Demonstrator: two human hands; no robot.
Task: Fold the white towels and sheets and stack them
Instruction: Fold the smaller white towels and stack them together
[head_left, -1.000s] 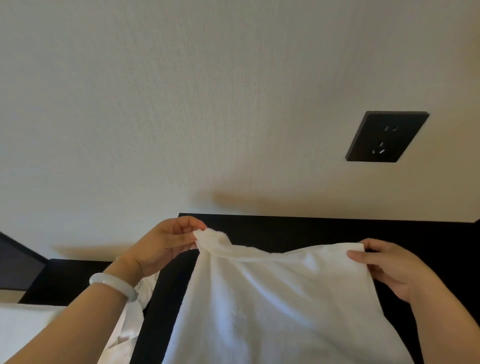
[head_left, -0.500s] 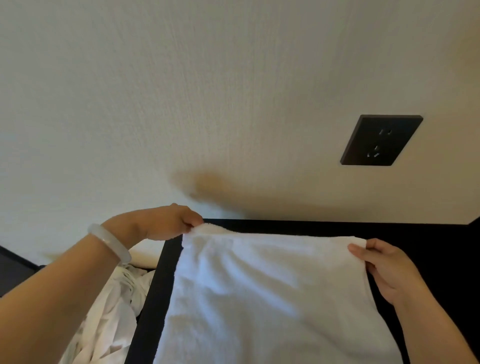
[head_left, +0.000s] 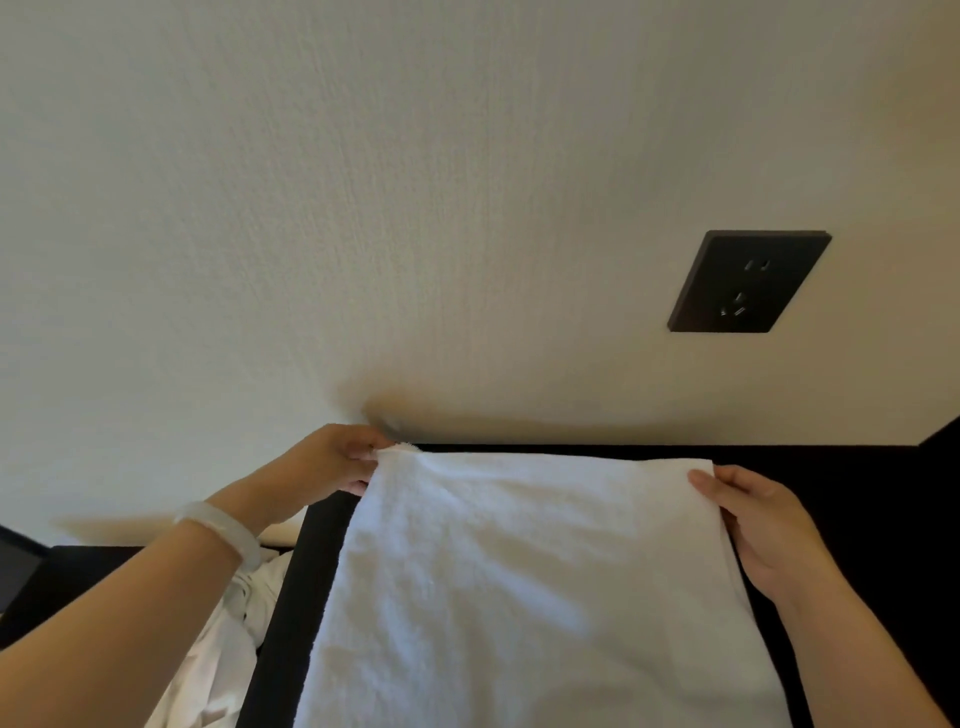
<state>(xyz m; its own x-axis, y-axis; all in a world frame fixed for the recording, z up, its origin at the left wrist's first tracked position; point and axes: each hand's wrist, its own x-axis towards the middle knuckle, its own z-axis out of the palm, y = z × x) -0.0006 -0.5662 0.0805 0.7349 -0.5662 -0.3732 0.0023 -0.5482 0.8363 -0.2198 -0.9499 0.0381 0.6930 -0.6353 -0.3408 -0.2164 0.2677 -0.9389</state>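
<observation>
The left hand (head_left: 332, 462) and right hand (head_left: 763, 525) each pinched a far corner of the white towel (head_left: 519, 597) with their fingers over the black tabletop (head_left: 857, 493)

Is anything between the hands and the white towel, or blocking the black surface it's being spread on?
Nothing visible. The left hand and right hand each pinch a far corner of the white towel, which covers part of the black surface. The crumpled white linen lies off to the left, beside that surface.

A white towel (head_left: 519, 597) apparently lies spread on a black tabletop (head_left: 862, 499).
</observation>
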